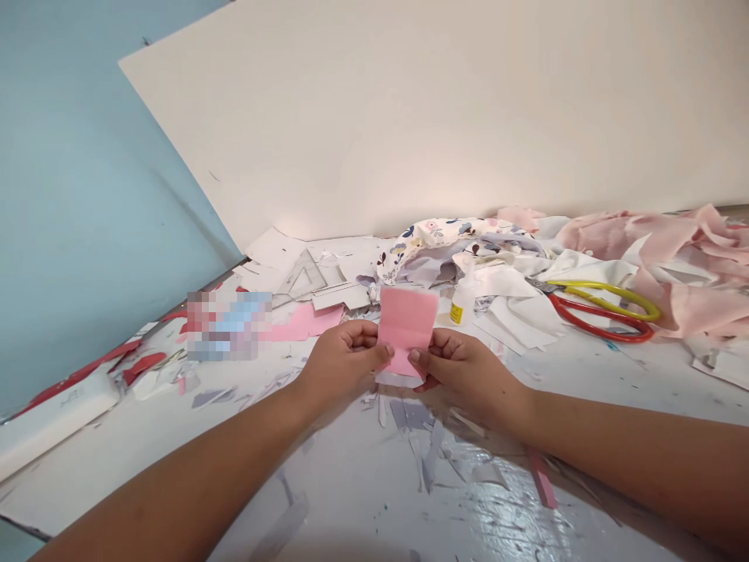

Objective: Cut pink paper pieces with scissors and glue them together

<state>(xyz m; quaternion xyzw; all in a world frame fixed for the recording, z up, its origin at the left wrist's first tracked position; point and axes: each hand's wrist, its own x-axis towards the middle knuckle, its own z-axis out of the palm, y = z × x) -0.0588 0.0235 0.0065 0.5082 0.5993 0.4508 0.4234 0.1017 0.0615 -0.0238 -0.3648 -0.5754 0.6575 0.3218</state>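
Observation:
A small pink piece of paper [408, 316] with a pale strip along its lower edge is held up in front of me. My left hand [345, 355] pinches its left side, thumb on the near face. On the right side, my right hand [462, 363] grips it the same way, with the thumb near the lower middle. The fingers behind the paper are partly hidden. Just beyond my right hand stands a small white glue bottle [462, 303] with a yellow label.
Scissors [608, 308] with yellow and red handles lie at the right beside pink fabric [632, 242]. Floral cloth [433, 232] is heaped behind the bottle. White card scraps [304, 273], pink paper [310, 321] and a white box [64, 414] are to the left. A large white board [438, 117] leans behind.

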